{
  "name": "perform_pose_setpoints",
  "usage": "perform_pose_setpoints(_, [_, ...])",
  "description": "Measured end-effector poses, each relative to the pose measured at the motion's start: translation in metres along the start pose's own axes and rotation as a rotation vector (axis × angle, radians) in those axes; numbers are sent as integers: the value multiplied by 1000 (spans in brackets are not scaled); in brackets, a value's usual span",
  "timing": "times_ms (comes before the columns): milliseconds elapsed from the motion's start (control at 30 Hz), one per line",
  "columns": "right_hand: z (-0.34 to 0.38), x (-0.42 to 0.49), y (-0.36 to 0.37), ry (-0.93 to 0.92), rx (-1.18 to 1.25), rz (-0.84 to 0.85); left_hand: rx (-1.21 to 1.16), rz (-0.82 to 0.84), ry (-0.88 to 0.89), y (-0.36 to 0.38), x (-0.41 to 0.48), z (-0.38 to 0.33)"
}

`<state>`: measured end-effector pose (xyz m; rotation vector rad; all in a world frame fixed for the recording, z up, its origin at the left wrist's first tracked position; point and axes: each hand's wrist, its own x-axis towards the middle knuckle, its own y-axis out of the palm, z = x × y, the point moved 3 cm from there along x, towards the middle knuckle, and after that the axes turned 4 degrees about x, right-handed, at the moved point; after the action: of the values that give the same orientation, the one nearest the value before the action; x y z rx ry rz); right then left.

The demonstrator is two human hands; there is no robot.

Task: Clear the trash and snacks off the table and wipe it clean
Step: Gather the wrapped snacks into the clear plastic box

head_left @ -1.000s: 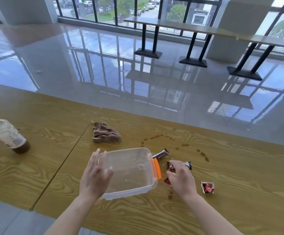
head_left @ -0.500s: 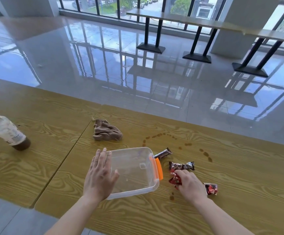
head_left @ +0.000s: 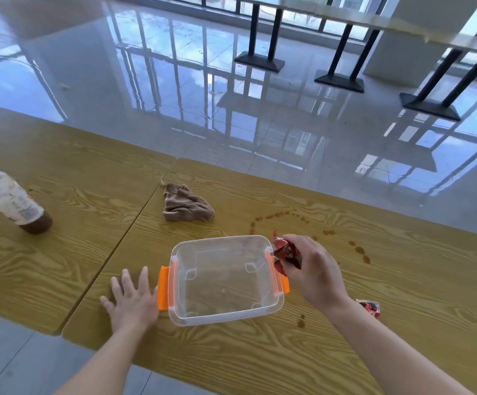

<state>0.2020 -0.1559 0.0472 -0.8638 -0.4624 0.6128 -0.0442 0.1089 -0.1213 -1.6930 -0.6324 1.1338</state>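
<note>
Lifted off the tabletop since the earlier frame, a bunch of red-and-dark snack wrappers (head_left: 287, 253) now sits clenched in the right hand (head_left: 314, 273), held at the three o'clock rim of the clear plastic container (head_left: 225, 280) with orange latches. That bin, earlier tipped on its side, now stands upright and empty on the wooden table (head_left: 402, 323). Its steadying left hand (head_left: 133, 303) has dropped away and lies flat, fingers spread and holding nothing, on the wood just beside the nine o'clock latch.

Judging by the pose, the wrappers are about to go into the bin, which would make the first load of trash cleared.

One more red wrapper (head_left: 369, 307) lies at the container's four o'clock, partly hidden behind the right forearm. How many wrappers the fist holds cannot be made out. A crumpled brown cloth (head_left: 187, 205) waits at eleven o'clock, untouched, near a curved trail of brown drips (head_left: 277, 216) that runs on to two o'clock; a further spot sits near five o'clock. A nearly empty drink bottle (head_left: 9, 199) stands at ten o'clock, cut off by the frame's left edge; its label is unreadable.
</note>
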Motion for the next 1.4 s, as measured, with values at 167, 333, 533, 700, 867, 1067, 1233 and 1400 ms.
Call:
perform_pose_setpoints(167, [61,7,26,-215,-81,46,66,-72,-20,19,2,0])
perform_pose_setpoints(333, [75,4,62,-275,-196,248,69,-128,-4,23,4,2])
perform_pose_setpoints(533, [57,2,76,-313,-398,374,50,-167,54,22,0,9])
perform_pose_setpoints(700, [55,-1,63,-278,-169,286,-359,-218,55,0,-8,7])
perform_pose_setpoints(867, [31,-7,34,-199,-94,36,-954,-200,198,-48,-26,-8])
perform_pose_setpoints(1067, [-24,-2,18,23,-89,-23,-983,-34,297,-65,-42,-51])
perform_pose_setpoints(1233, [-88,10,32,213,-345,296,-958,-148,318,-62,-45,-58])
perform_pose_setpoints(1400, [-123,12,44,218,-518,381,-907,-171,331,-56,-42,-63])
